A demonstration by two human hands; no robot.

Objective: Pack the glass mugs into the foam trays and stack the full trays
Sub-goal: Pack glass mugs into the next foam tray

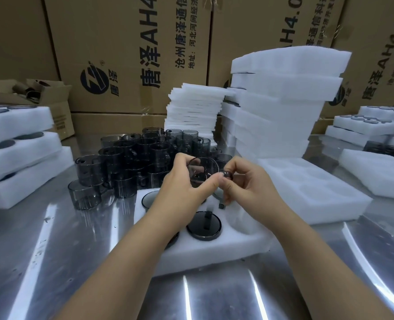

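A smoky grey glass mug point(203, 169) is held in the air above a white foam tray point(235, 241). My left hand point(182, 192) grips the mug's body. My right hand point(244, 188) pinches its dark handle. In the tray sit mugs with their bases up, one in the front row point(204, 225) and one at the back left point(151, 199); my arms hide part of the tray. A cluster of several loose grey mugs point(131, 158) stands on the metal table behind the tray.
An empty foam tray point(306, 195) lies to the right, below a tall stack of foam trays point(281, 105). Thin foam sheets point(193, 107) are piled behind the mugs. Filled tray stacks sit at far left point(18, 158) and far right point(371, 128). Cardboard boxes point(126, 54) wall the back.
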